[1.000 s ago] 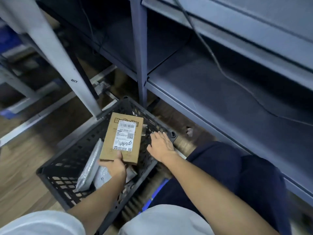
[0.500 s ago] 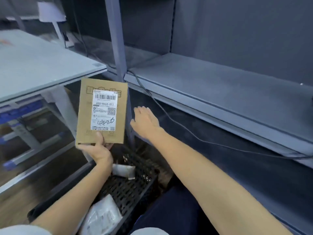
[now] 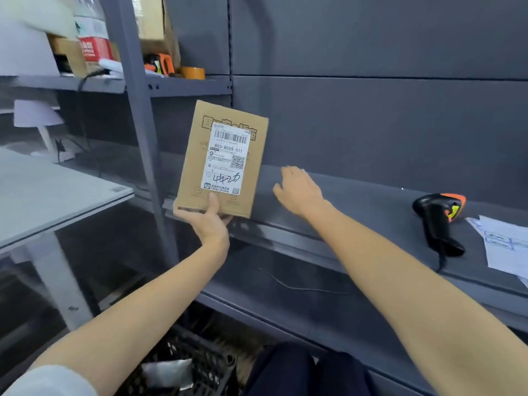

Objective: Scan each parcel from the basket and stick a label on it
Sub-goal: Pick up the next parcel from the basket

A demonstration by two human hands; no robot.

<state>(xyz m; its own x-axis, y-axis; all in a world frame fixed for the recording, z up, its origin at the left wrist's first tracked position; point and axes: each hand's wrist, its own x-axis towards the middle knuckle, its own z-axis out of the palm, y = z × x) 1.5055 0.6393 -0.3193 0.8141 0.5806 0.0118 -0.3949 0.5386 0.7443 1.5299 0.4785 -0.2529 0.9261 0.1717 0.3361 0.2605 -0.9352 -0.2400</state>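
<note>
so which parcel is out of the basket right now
The brown cardboard box, which the left hand grips by its bottom edge, white shipping label facing the camera. The grey plastic-wrapped parcel lies in the black basket below.

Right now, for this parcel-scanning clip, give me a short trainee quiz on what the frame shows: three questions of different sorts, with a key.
1. True or false: the cardboard parcel already bears a printed label with a barcode.
2. Multiple choice: where is the barcode scanner?
A. in the right hand
B. lying on the grey shelf, to the right of that hand
C. in the black basket
3. Fill the blank: the left hand has its grip on the parcel's ______ edge.

Key:
1. True; the label also carries handwriting.
2. B; the right hand is open and holds nothing.
3. Bottom; the thumb lies on the front face.
</note>
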